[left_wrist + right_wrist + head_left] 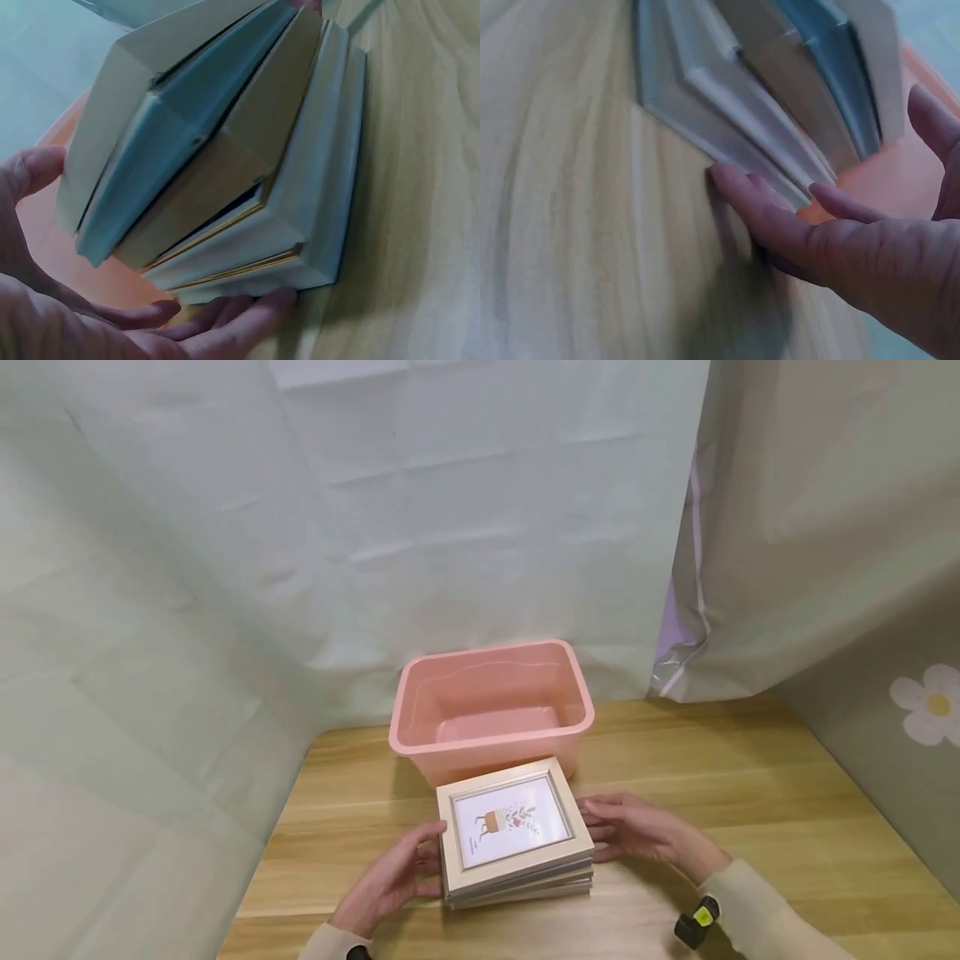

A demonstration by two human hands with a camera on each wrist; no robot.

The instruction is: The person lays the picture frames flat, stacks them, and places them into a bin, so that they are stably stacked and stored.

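Observation:
A stack of several picture frames lies on the table, its layers slightly askew. The top picture frame [450,864] is cream and shows a drawing with flowers. At the stack's left side is my left hand [397,877], its thumb at the top frame's edge and its fingertips touching the bottom frame [322,251] in the left wrist view. My right hand [645,831] is on the opposite side. In the right wrist view its fingers [772,217] reach the lowest frame [697,139], while the thumb stands apart from the stack.
A pink plastic bin [487,747] stands right behind the stack, with nothing visible inside. The wooden table [697,760] extends to both sides. Pale cloth [480,527] hangs along the back and left, and a grey curtain [810,568] hangs at the right.

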